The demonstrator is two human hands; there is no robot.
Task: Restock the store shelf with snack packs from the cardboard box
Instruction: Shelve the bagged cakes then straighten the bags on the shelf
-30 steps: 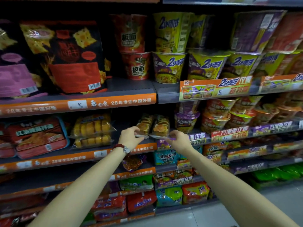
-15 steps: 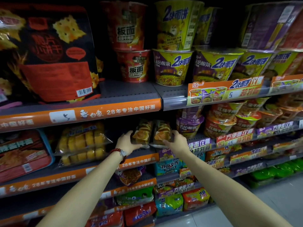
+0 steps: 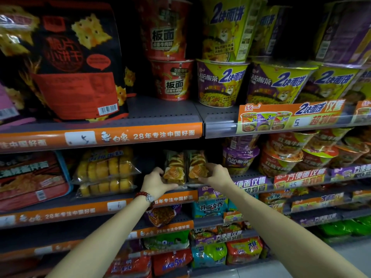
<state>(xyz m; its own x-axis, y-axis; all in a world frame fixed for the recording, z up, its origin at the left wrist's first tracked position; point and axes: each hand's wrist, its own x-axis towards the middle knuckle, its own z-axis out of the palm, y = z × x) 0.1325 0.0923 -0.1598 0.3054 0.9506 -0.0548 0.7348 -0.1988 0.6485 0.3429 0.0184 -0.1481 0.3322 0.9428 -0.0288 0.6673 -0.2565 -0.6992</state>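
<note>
Two clear snack packs with orange-brown pastries stand upright side by side on the second shelf [image 3: 112, 203], under the orange price strip. My left hand [image 3: 155, 180], with a red bead bracelet at the wrist, grips the bottom of the left snack pack [image 3: 174, 167]. The lower edge of the right snack pack [image 3: 196, 164] is held by my right hand [image 3: 215, 175]. Both packs rest near the shelf's front edge. No cardboard box is in view.
Yellow cake packs [image 3: 106, 171] lie just left of my hands, purple and red noodle cups [image 3: 240, 157] just right. Big cracker bags [image 3: 66, 61] and noodle cups [image 3: 220, 83] fill the shelf above. Lower shelves hold noodle packets; grey floor [image 3: 349, 257] shows at bottom right.
Both hands pushed the two packs from the shelf's front edge further in and stood them upright. My view came closer to the shelf.
</note>
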